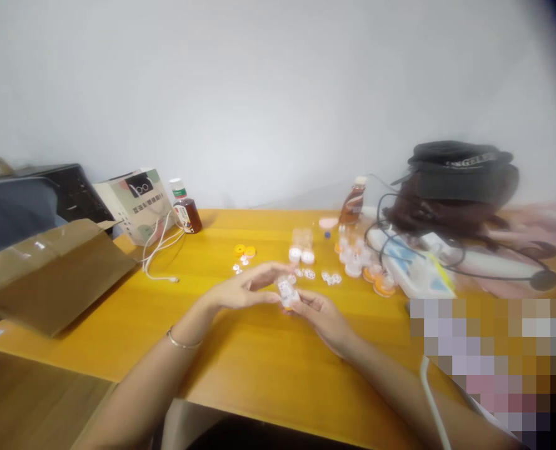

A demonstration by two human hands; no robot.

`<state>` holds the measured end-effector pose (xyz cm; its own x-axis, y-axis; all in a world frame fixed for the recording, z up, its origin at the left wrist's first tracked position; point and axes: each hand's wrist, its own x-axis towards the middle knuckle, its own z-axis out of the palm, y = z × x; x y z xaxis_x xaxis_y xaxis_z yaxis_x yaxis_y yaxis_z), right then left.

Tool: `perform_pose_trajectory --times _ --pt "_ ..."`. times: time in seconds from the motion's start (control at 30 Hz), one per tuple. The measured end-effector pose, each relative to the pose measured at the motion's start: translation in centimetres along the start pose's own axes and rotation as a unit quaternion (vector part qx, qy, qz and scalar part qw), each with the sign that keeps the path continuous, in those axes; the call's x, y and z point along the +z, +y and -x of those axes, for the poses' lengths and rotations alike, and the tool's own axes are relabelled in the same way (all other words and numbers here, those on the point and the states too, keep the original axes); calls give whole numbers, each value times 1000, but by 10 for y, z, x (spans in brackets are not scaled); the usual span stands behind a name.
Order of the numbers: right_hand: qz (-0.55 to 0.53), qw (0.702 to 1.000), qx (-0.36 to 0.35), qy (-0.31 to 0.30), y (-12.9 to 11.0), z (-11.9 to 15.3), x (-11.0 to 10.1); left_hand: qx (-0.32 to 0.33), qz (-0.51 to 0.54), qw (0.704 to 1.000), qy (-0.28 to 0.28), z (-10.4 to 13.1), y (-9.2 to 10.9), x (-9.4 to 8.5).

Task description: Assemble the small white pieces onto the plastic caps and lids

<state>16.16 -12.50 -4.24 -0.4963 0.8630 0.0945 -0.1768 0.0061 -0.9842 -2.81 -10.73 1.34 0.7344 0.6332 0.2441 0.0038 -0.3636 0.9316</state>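
Note:
Between my hands, above the middle of the yellow table point(240, 356), is a small clear container point(287, 292) with white pieces showing inside and a bit of orange at its bottom. My right hand point(322, 315) grips it from the right with thumb and fingers. On its other side my left hand point(250, 286) has thumb and fingers apart, the tips touching or very near the container. Just beyond lie small white dotted discs point(308, 274) and two white rolls point(301, 255). Two yellow rings point(244, 250) with small white pieces point(237, 269) are behind my left hand.
Clear cups with orange rims point(380, 284), a brown drink bottle point(353, 203), cables and a dark cap point(460, 156) are at the right. A cardboard box point(62, 275), a printed carton point(140, 206), a dark bottle point(187, 214) and a white cable point(158, 275) stand left.

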Motion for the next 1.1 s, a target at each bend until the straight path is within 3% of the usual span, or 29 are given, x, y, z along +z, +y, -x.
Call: perform_pose_trajectory --times 0.1,0.17,0.37,0.47,0.77,1.0,1.1 --pt "15 999 3 33 0 -2 -1 -21 -118 986 115 -2 -1 4" --pt "17 999 4 39 1 -2 -2 -50 -185 970 148 -4 -4 5" --pt "25 1000 8 0 4 -1 -2 -50 -139 988 36 -1 -5 -5" --pt "37 999 -5 14 1 -2 -1 -54 -120 991 14 2 1 -8" --pt "95 994 -41 31 2 -2 -3 -24 -257 957 129 -6 -4 10" --pt "243 958 -105 106 5 4 -4 -84 -364 911 177 -7 -6 22" --pt "269 944 -133 133 5 6 -4 -122 -413 874 223 -9 -11 26"
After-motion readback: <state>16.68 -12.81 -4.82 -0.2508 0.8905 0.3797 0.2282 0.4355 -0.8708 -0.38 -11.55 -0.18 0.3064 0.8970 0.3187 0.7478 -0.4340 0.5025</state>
